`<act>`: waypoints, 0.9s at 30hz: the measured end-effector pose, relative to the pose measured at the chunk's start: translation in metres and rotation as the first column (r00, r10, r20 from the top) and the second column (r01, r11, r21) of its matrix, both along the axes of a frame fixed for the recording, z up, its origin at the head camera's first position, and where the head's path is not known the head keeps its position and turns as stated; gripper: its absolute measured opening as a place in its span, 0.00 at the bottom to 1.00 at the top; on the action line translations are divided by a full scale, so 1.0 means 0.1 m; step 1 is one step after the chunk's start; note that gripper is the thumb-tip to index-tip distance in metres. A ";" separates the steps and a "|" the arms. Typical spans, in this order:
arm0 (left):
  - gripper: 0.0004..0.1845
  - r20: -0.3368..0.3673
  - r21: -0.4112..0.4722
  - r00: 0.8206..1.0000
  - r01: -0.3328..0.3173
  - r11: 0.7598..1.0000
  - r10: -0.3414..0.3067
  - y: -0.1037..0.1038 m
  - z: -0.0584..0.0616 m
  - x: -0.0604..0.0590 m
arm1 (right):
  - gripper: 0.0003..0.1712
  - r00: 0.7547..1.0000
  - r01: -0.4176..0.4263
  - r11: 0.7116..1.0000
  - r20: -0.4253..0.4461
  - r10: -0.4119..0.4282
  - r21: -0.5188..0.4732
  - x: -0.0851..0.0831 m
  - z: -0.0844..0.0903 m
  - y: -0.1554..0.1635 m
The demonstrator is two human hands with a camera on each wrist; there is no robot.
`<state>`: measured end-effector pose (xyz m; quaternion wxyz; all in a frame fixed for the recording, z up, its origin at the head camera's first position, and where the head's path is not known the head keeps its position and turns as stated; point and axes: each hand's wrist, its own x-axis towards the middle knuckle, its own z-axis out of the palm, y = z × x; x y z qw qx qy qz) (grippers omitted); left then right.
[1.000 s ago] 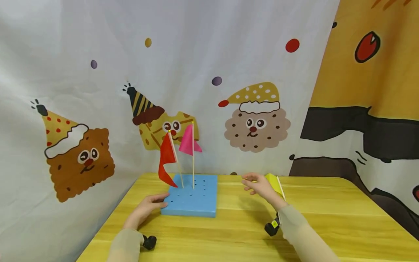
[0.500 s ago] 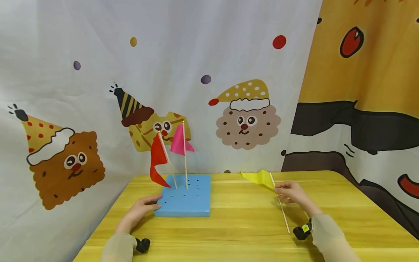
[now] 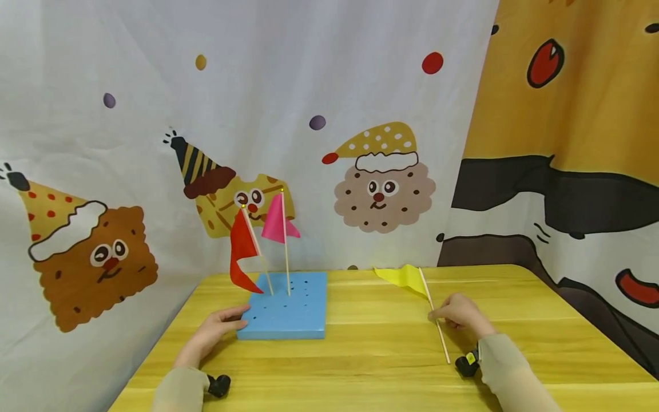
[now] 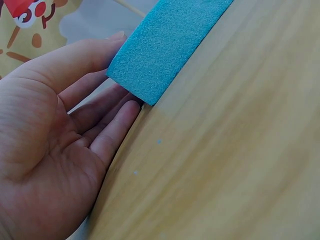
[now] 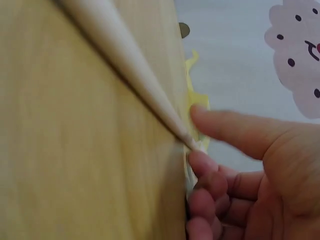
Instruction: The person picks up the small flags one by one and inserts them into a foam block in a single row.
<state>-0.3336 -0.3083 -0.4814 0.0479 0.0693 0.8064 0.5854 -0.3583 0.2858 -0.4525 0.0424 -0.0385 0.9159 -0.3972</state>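
In the head view, a blue foam block (image 3: 288,315) with small holes holds a red flag (image 3: 243,247) and a pink flag (image 3: 275,220) on thin wooden sticks. The red one leans left; the pink one stands nearly upright. My left hand (image 3: 212,335) rests against the block's left side, its fairly straight fingers (image 4: 117,125) touching the near corner. To the right, a yellow flag (image 3: 409,278) lies on the table. My right hand (image 3: 459,313) is at the middle of its stick (image 5: 130,60); the thumb stands apart from the index finger, which touches or nearly touches the stick.
The wooden table (image 3: 370,355) reaches back to a printed cloth (image 3: 309,68) with cartoon biscuits. A black wrist camera (image 3: 219,386) sits under the left wrist and another wrist camera (image 3: 467,365) under the right.
My right hand has moved right and down from above the table onto the yellow flag's stick, then slightly down along it. The left hand stays at the block; the view has shifted right.
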 end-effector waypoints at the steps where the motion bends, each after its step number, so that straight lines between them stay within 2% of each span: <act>1: 0.31 0.004 0.000 1.000 0.001 1.000 -0.001 0.00 0.00 0.01 | 0.29 1.000 -0.001 1.000 -0.011 0.001 0.025 0.00 -0.01 -0.02; 6: 0.31 0.008 0.006 1.000 0.003 1.000 -0.003 -0.02 -0.02 0.02 | 0.29 0.999 0.015 0.998 -0.035 -0.013 0.059 0.02 -0.01 -0.07; 11: 0.31 0.021 0.005 1.000 -0.002 1.000 0.002 -0.04 -0.05 0.02 | 0.26 0.998 0.060 0.998 -0.017 -0.060 0.005 0.03 0.00 -0.09; 16: 0.32 0.030 0.004 1.000 -0.009 1.000 0.009 -0.04 -0.05 0.00 | 0.18 0.992 0.128 0.992 0.004 -0.127 -0.025 0.04 0.02 -0.09; 21: 0.31 0.003 0.003 1.000 0.021 1.000 -0.021 -0.02 -0.03 0.00 | 0.14 0.985 0.170 0.977 0.032 -0.167 -0.128 0.08 -0.01 -0.04; 27: 0.31 -0.006 0.011 0.999 0.038 0.999 -0.037 -0.03 -0.02 -0.01 | 0.08 0.991 0.131 0.962 0.068 -0.118 -0.238 0.04 -0.03 -0.01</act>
